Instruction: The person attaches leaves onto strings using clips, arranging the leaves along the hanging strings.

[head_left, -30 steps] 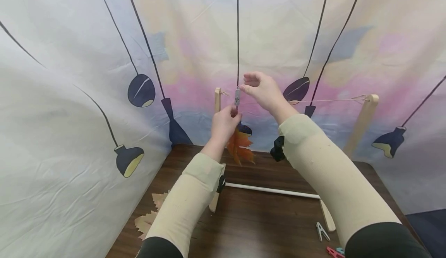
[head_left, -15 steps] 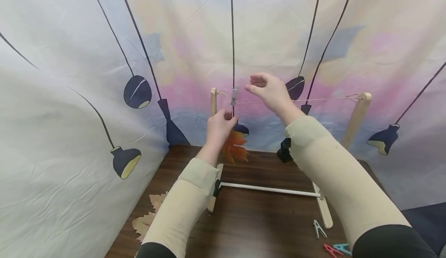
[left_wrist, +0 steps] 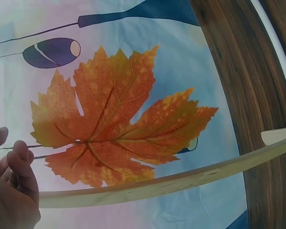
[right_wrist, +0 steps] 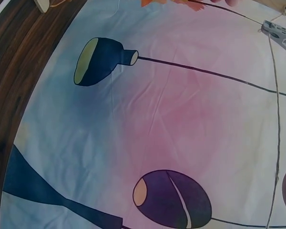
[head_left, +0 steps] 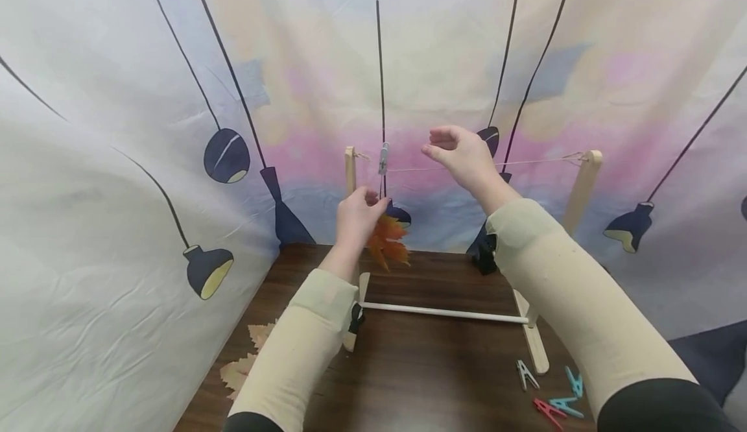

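An orange maple-like leaf (left_wrist: 114, 109) hangs by its stem below a grey clothespin (head_left: 383, 158) clipped on a thin string (right_wrist: 276, 129). Beside the stem, my left hand (head_left: 357, 216) has loosely bent fingers. In the left wrist view, the stem shows in a gap between its fingertips (left_wrist: 23, 151), and no firm pinch is visible. My right hand (head_left: 463, 156) is raised to the right of the clothespin, apart from it, fingers relaxed with nothing in them. Only a blurred edge of that hand enters the right wrist view.
The string spans two wooden posts (head_left: 582, 185), joined low down by a white rod (head_left: 443, 312). On the brown table (head_left: 420, 370) lie a grey clothespin (head_left: 527, 375), a red one (head_left: 548, 411) and blue ones (head_left: 566, 407). Pale leaves (head_left: 238, 375) lie left. A lamp-printed cloth hangs behind.
My right hand has let go of the clothespin and drawn away to the right. My left hand has slid slightly down along the stem, while the leaf keeps its place under the clothespin.
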### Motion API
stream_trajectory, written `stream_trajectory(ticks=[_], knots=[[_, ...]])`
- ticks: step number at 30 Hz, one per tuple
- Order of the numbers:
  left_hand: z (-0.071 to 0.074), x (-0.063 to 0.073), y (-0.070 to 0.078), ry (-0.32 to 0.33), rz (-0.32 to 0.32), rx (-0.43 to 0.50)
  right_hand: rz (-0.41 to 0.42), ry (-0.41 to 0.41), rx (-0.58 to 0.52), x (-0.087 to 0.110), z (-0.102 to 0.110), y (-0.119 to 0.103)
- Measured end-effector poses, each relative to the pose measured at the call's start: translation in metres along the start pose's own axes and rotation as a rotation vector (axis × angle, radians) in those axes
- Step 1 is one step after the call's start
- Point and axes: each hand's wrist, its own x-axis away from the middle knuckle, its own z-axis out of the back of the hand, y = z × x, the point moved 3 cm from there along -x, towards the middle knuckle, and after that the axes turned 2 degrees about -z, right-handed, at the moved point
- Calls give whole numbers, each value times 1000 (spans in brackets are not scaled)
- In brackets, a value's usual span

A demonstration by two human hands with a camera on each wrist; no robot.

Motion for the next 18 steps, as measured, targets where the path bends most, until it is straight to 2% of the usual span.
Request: stream_trajectory(ticks=[6,10,14,18], knots=[[16,-3,3,73,-57,12,29,24,-82,3,4,-6],[21,0,2,95,-99,85,32,45,-125,10,5,-4],[22,5,-1,75,-126,177,41,58,-159,21,3,3],[23,10,-6,52,-121,229,63,68,-160,34,0,11]])
